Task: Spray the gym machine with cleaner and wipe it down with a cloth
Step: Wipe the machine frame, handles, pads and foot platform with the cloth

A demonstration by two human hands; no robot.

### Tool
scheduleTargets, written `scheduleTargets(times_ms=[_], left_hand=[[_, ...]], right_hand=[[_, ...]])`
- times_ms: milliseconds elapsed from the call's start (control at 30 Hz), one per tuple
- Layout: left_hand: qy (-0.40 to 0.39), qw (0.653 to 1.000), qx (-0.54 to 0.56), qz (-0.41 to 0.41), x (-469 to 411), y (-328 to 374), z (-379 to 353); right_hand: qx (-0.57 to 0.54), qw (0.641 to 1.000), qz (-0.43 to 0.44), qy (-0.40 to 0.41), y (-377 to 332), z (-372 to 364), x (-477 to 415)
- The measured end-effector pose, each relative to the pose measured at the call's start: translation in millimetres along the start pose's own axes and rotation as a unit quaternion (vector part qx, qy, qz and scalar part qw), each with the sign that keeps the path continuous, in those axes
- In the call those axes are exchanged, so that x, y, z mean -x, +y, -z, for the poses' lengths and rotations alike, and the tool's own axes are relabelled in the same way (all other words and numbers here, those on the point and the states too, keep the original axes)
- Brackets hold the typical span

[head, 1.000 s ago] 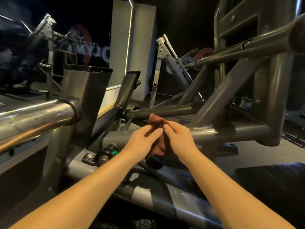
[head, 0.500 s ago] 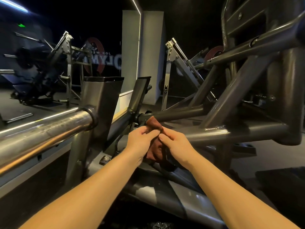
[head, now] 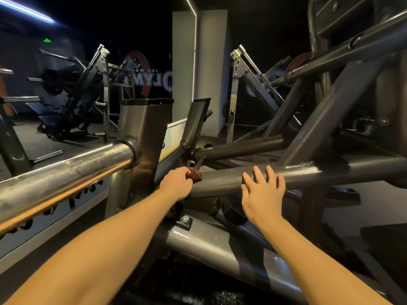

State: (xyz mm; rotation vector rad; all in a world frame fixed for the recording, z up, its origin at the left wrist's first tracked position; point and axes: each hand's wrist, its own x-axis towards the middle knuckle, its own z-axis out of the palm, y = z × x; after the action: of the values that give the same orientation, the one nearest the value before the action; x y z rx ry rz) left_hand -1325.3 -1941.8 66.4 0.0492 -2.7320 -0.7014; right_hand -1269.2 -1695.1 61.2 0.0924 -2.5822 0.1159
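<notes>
Wiping step: at frame centre, the left hand (head: 176, 183) grips the bunched cloth (head: 195, 174) at the frame tube (head: 319, 173), while the right hand (head: 262, 194) is spread empty; next, sweep the cloth along the tube toward frame right.

You're in a dim gym: the steel-tube gym machine (head: 319, 172) fills the right, another weight machine (head: 66, 106) stands upper left.

Grey floor (head: 381, 201) beneath the gym machine (head: 343, 170)

Reddish-brown cloth (head: 195, 174), grey machine frame (head: 231, 180)
</notes>
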Motion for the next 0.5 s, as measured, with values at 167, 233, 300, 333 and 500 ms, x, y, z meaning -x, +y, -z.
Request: scheduleTargets(times_ms=[167, 233, 300, 333, 500], left_hand=[[-0.022, 0.999, 0.026, 0.01, -11.3, -8.2, 2.3], [-0.033, 0.999, 0.026, 0.016, -17.1, -15.4, 0.5], [-0.072, 0.997, 0.0, 0.008, -25.2, -22.7, -2.8], [-0.102, 0.994, -0.03, -0.002, -29.2, -25.0, -2.9], [-0.157, 0.985, -0.074, -0.025, -39.6, -10.2, 2.7]], right_hand=[[-0.003, 1.0, 0.005, 0.031, 3.0, -10.7, 1.4], [-0.01, 0.999, 0.005, 0.034, 3.5, -11.9, 1.7], [-0.016, 0.999, 0.005, 0.038, 3.9, -12.4, 1.6], [-0.016, 0.999, 0.007, 0.04, 4.3, -12.7, 1.5], [-0.016, 0.999, 0.011, 0.049, 6.4, -14.5, 0.1]])
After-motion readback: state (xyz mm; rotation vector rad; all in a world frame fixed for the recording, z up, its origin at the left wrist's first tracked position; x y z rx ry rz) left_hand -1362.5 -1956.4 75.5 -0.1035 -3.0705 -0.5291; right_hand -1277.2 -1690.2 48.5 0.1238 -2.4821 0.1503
